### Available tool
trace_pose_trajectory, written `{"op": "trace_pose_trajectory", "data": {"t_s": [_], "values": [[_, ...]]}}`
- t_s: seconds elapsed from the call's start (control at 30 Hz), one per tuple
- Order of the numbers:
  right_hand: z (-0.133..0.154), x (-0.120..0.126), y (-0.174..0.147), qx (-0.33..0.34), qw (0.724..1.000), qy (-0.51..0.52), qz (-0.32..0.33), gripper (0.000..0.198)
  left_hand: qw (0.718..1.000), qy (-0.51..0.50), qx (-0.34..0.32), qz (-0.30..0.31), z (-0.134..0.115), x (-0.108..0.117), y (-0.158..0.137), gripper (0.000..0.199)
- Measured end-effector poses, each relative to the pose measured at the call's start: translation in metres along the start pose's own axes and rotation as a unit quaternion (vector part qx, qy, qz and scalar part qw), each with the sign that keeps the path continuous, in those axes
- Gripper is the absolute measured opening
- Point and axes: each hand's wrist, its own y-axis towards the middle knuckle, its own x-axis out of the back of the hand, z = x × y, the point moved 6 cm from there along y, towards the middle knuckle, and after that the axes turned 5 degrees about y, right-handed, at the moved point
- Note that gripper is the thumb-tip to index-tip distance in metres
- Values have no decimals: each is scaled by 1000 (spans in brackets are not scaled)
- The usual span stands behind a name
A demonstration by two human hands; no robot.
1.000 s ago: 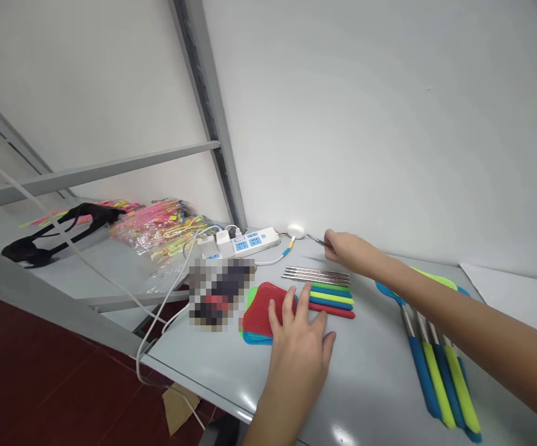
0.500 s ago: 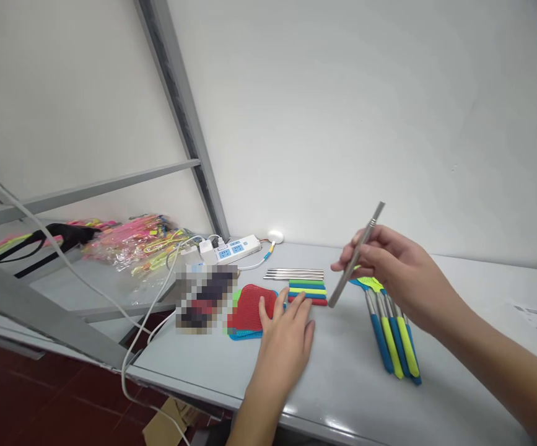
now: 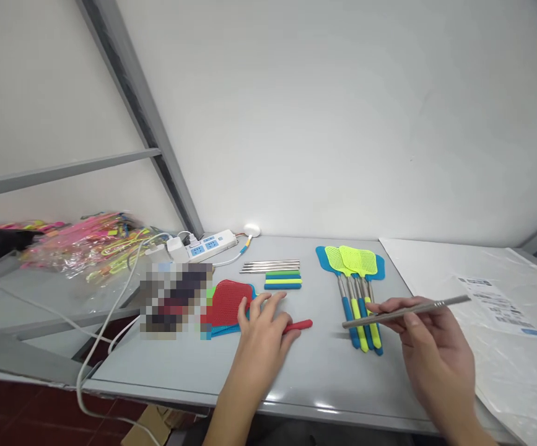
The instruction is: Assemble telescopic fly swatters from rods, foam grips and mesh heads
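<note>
Far left, on the shelf, a shiny heap of colourful plastic-wrapped pieces [image 3: 89, 238], and then the power strip [image 3: 211, 246] at the back of the grey table [image 3: 166, 359]. Here come the loose parts! Mesh heads lie stacked, the red mesh head [image 3: 226, 300] on top, blue and green edges peeking out, no shafts on them that I can see. Right beside, the left hand [image 3: 261, 337]: fingers bent, thumb and forefinger apparently closed in a pinch on the red handle [image 3: 303, 325], whose free end points right. Whether it's off the tabletop, I can't tell. Just behind, a row of thin steel rods [image 3: 270, 267], and in front of them 4 spare handles [image 3: 283, 282], green, blue, yellow, blue, all unjoined. Further right, the finished side: a fan of assembled swatters [image 3: 355, 308], 5 by their grips, apparently complete. And the right hand [image 3: 438, 353], fingers curled, thumb pressing 1 metal rod [image 3: 375, 319], slightly tilted, in front of those grips, neither end joined to anything. So, my call: 5 made up, this red-handled piece at its very start, plenty left. White packaging [image 3: 519, 365] lies far right.
</note>
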Motion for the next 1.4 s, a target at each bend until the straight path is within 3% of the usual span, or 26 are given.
{"op": "trace_pose_trajectory", "data": {"t_s": [0.1,0.27,0.43,0.5,0.6,0.7,0.8,0.93,1.17,1.4], "values": [[-11,3,-21,34,999,2,5,8,999,-39,-20,-30,-4,2,-4,4],[-14,-6,-37,103,990,26,97,15,984,-137,-69,-89,-8,10,-12,6],[-14,-10,-31,113,987,26,116,22,939,-325,17,-111,-14,14,-5,8],[-14,-11,-30,128,981,12,145,24,926,-355,48,-122,-22,13,-1,6],[-14,-8,-32,179,969,-51,163,23,938,-319,34,-134,-35,13,0,13],[-15,1,-34,225,963,-91,114,18,960,-264,-30,-86,-43,5,-2,18],[-19,5,-34,185,980,-30,74,14,982,-177,-68,-12,-43,-8,-6,18],[-16,1,-34,146,987,37,62,12,990,-124,-58,38,-39,-19,-8,17],[-10,4,-27,122,991,43,14,8,988,-132,0,76,-38,-24,-11,16],[-14,-3,-28,118,991,30,61,8,990,-97,9,102,-38,-26,-10,26]]}}
